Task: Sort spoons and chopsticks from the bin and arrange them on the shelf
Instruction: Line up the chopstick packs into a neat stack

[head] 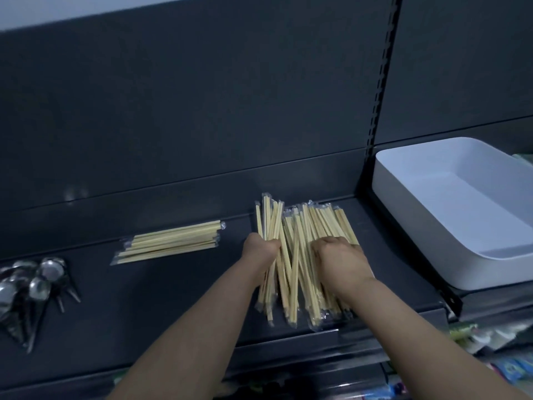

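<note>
We see both forearms reaching forward over the shelf (173, 298). The left hand (261, 249) grips a handful at the left edge of the chopsticks (302, 226), and the right hand (340, 261) rests knuckles-up on them, fingers bent among the sticks; we cannot tell whether it grasps any. The chopsticks lie mid-shelf, slightly fanned, pointing toward the back panel (202, 111), while a smaller bundle (170, 242) to their left lies crosswise.
</note>
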Tool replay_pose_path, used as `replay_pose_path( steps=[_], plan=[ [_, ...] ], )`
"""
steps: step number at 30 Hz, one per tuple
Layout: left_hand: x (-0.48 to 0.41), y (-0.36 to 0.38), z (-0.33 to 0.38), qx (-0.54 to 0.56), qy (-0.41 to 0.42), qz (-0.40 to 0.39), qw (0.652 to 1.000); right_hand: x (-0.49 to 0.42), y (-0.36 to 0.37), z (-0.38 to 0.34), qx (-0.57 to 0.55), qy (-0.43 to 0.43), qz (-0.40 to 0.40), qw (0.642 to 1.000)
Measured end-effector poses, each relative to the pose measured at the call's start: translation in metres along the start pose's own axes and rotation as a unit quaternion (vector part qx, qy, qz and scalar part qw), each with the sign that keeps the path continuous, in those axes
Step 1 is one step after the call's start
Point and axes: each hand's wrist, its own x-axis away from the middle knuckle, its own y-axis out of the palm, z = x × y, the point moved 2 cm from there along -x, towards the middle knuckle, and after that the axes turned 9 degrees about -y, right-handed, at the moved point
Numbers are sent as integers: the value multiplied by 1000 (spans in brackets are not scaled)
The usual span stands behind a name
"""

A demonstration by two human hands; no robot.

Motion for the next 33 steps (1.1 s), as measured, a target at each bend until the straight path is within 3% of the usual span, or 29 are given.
replay_pose_path(
  steps=[6,8,11,14,21,28,33],
  plan=[
    [5,-10,6,49,71,12,996,-4,-5,-14,-107,-27,37,993],
    [9,-16,10,92,114,0,989,-6,-8,-21,-204,-33,58,977],
    [18,-27,16,128,181,-35,974,-14,-13,-36,-346,-32,-6,938],
    [27,-38,19,140,235,-63,960,-29,-15,-53,-420,-37,-21,906],
    [34,-71,24,140,293,-38,945,-44,-15,-93,-483,-70,-20,873],
    [31,-112,20,147,335,-42,930,-50,-14,-128,-391,-119,52,911],
    [34,-127,15,141,349,-53,925,-50,1,-153,-472,-109,80,871]
  ],
)
